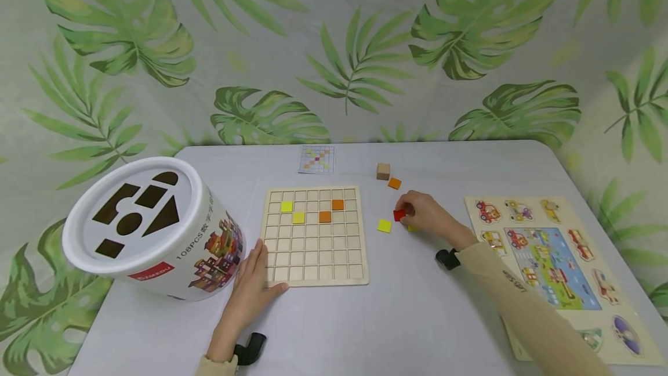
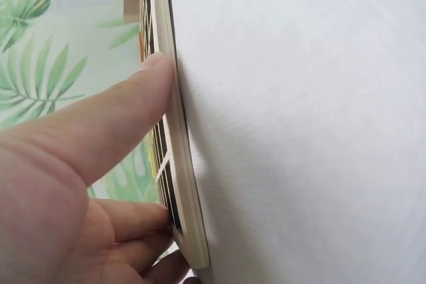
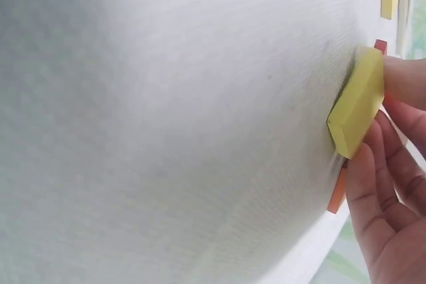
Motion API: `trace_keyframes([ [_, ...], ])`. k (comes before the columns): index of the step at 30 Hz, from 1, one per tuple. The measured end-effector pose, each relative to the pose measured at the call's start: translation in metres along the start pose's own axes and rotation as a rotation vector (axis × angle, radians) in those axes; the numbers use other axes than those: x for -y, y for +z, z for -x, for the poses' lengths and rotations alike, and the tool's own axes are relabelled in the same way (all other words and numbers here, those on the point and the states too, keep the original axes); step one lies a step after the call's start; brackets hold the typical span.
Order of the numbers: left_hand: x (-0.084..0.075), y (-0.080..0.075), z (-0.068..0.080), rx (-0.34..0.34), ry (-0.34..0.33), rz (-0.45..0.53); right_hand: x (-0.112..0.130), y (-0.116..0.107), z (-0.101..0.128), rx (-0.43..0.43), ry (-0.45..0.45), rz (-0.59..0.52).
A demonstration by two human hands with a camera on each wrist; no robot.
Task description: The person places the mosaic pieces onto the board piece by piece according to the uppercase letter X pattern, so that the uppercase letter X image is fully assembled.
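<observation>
Leaf-print cloth hangs behind the grey bench (image 1: pixel 417 318); work sits mid-surface.

Left hand (image 1: pixel 254 283) lies flat at the near-left corner of the wooden grid board (image 1: pixel 315 235), thumb along the near edge, fingers straight & pressing w/ no curl round anything. Prob. there to stop the board sliding while squares drop in. Just left of that hand, touching or nearly so, a white shape-sorter bucket (image 1: pixel 151 226) lies tilted, boxing in that side.

Right hand (image 1: pixel 427 213) rests right of the board, fingertips pinching a small red tile (image 1: pixel 399 214). Wrist view shows a yellow tile (image 3: pixel 358 102) under the palm, tipped on edge against the fingers (image 3: pixel 373 191), w/ an orange sliver below it; whether it's gripped too, can't tell. Another yellow tile (image 1: pixel 384 226) lies flat just left of the hand, toward the board. Beyond the hand: orange tile (image 1: pixel 394 183) & wooden cube (image 1: pixel 383 171). Vehicle puzzle tray (image 1: pixel 616 329) sits right of the forearm.

Open bench between hand & board's right edge; board already has two yellow, two orange squares seated, most cells free. Pattern card (image 1: pixel 316 159) lies past the far edge.
</observation>
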State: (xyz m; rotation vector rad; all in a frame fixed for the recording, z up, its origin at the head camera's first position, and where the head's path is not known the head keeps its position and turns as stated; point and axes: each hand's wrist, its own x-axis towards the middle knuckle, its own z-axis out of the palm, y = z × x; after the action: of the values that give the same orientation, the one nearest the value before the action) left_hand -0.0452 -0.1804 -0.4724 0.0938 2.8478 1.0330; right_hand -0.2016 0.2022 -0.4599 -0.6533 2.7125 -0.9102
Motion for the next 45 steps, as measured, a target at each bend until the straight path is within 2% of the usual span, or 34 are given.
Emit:
trace_keyframes([
  [5,0.001,0.000,0.001,0.001,0.013,-0.003,0.004,0.001,-0.001,-0.026,0.002,-0.013],
  [11,0.002,0.000,0.000,-0.001,0.010,-0.002,0.020,0.008,-0.012,-0.041,-0.053,-0.032],
  [22,0.000,0.001,0.001,-0.025,0.014,0.005,0.082,0.051,-0.046,0.051,-0.181,-0.056],
  [27,-0.001,0.001,0.001,-0.014,0.004,0.009,0.109,0.071,-0.058,0.086,-0.243,-0.035],
  [35,0.000,0.000,0.000,0.001,-0.007,0.008,0.135,0.087,-0.069,0.140,-0.236,0.027],
  [41,0.001,0.001,0.000,0.000,-0.008,0.017,0.140,0.092,-0.073,0.153,-0.208,0.122],
  [45,0.001,0.001,-0.001,0.001,-0.011,0.024,0.138,0.091,-0.072,0.158,-0.201,0.100],
])
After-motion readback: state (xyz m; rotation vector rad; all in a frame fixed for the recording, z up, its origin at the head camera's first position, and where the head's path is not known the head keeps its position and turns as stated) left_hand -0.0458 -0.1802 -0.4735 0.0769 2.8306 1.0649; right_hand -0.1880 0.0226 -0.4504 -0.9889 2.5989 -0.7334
